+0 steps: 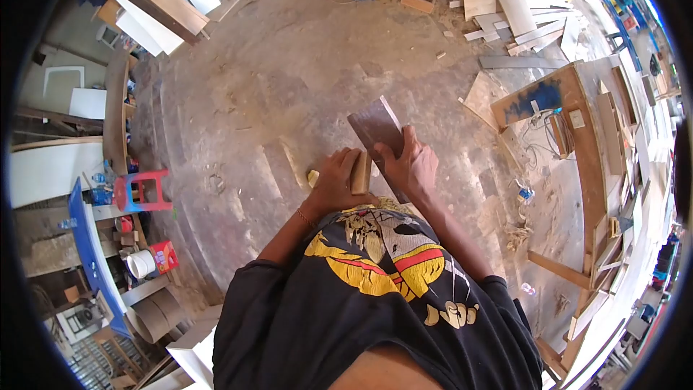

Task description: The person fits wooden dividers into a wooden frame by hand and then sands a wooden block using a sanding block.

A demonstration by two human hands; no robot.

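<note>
The left hand (337,179) holds a wood block (362,175). The right hand (413,167) grips a brown board (377,127), close by, above the dusty floor (267,87). A red stool (123,195) stands far left.

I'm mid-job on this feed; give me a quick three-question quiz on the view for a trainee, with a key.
1. Multiple choice: What does the right hand hold?
A) a coil of wire
B) a dark brown board
C) a plastic bottle

2. True or false: In the picture, the red stool is to the left of both hands.

3. Short answer: On which wrist does the bracelet show, and what does that hand touch?

Key:
1. B
2. True
3. The left wrist; a lighter wooden piece
</note>
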